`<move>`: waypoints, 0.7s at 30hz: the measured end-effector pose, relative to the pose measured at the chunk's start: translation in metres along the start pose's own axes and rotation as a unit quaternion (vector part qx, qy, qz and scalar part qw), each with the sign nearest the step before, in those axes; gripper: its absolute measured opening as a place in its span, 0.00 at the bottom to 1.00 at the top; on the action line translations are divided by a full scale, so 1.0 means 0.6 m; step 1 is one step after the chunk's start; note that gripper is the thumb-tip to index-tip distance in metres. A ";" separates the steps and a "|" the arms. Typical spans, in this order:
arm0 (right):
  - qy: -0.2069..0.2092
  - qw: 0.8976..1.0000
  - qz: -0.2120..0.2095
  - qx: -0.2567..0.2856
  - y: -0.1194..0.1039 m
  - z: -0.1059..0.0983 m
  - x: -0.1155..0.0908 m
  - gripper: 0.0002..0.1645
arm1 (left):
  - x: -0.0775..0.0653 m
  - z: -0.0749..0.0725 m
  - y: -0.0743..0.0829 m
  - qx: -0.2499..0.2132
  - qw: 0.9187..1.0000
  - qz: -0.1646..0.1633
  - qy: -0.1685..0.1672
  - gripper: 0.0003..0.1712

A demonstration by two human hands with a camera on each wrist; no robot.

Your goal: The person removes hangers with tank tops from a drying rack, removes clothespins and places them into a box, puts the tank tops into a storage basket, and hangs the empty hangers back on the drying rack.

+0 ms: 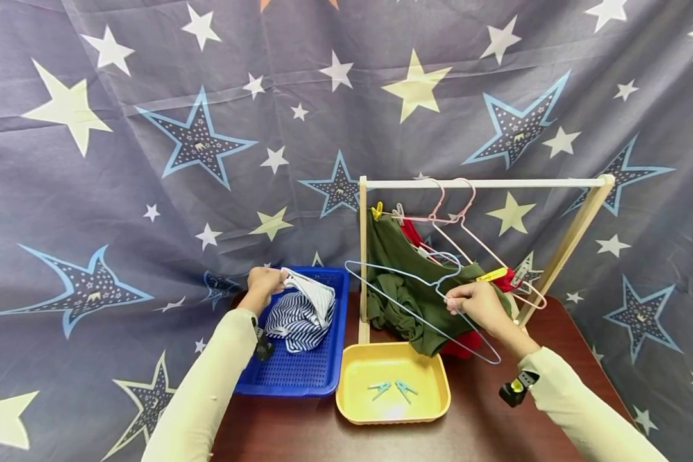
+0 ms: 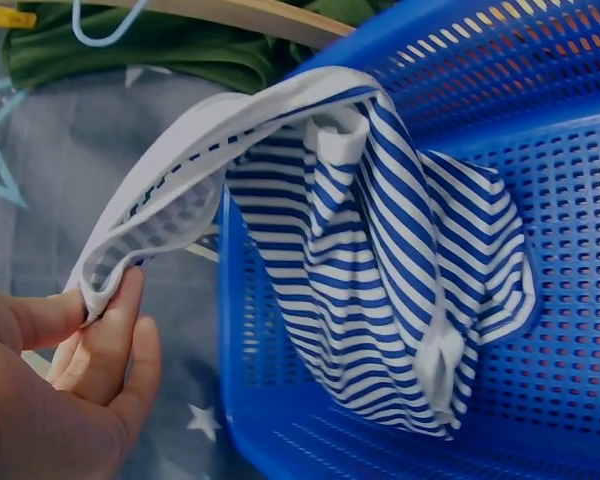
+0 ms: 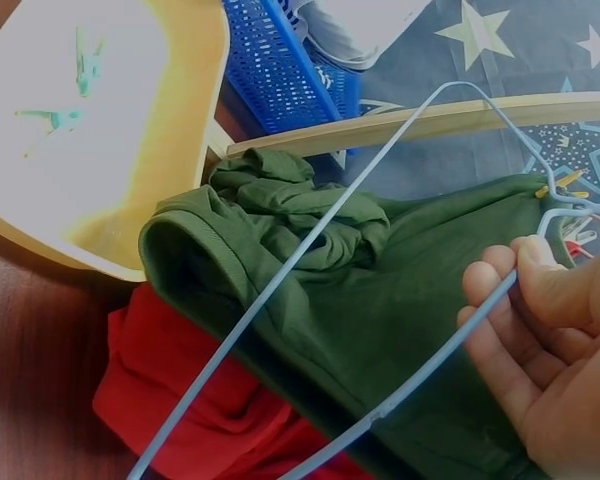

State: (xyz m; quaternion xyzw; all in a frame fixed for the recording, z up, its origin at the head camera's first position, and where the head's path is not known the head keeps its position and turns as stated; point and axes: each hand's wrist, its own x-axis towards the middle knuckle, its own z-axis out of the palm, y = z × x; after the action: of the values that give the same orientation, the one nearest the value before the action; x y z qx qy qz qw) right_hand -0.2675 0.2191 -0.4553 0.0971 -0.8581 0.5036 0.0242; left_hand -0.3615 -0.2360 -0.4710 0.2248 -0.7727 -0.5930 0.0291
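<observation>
My left hand (image 1: 264,285) pinches the white edge of a blue-and-white striped garment (image 2: 330,290). That edge is lifted, while the rest of the cloth lies bunched in the blue basket (image 1: 294,382). In the left wrist view the thumb and fingers grip the white band. With my right hand (image 1: 478,307) I hold a light blue hanger (image 3: 420,375) by one arm, close to its hook. The bare hanger overlaps a dark green garment (image 1: 404,282) in the head view. The green garment hangs from a pink hanger (image 1: 468,221), fastened with a yellow clothespin (image 1: 377,210).
A wooden rack (image 1: 364,269) with a white rod (image 1: 520,183) carries the pink hangers. Red cloth (image 3: 180,380) shows behind the green garment. In front stands a yellow tray (image 1: 352,414) holding two light blue clothespins (image 1: 405,389). A starry curtain (image 1: 323,160) hangs behind the table.
</observation>
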 end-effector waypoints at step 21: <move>-0.003 1.000 0.002 0.011 0.010 -0.001 0.003 0.07 | -0.004 0.032 -0.072 0.311 0.949 0.044 0.009 0.05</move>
State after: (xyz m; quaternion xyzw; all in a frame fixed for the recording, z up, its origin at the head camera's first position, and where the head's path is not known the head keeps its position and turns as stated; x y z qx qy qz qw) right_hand -0.2703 0.2221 -0.4602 0.0971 -0.8525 0.5132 0.0197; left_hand -0.3520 -0.2259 -0.5162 0.1935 -0.9276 -0.3193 -0.0088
